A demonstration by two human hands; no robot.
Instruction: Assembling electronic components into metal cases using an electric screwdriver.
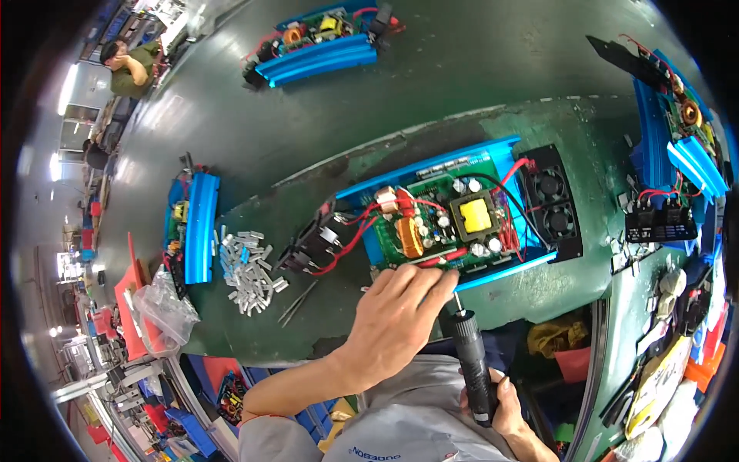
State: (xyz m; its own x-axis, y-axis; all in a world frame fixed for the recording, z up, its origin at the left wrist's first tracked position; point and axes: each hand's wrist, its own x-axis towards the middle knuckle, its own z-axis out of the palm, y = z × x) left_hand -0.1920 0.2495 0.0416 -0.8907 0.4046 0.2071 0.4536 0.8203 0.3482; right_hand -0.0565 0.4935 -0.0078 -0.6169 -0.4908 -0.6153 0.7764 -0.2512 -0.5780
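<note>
An open blue metal case (508, 271) lies on the green bench before me, with a green circuit board (428, 185) inside. The board carries a yellow-cored transformer (476, 216) and a copper coil (409, 237). Red wires run left to a black end panel (308, 245); at the right end sits a black panel with two fans (550, 202). My left hand (400, 316) is closed over the case's near edge, its fingertips partly hidden. Below that edge my right hand (504, 408) grips a black power screwdriver (473, 362), its bit pointing up beside my left fingers.
Loose grey metal clips (250, 269) and tweezers (298, 303) lie left of the case. More blue units stand at the left (202, 227), the far side (319, 61) and the right (654, 131). A clear plastic bag (165, 308) rests at the left edge. Another person (132, 68) sits far left.
</note>
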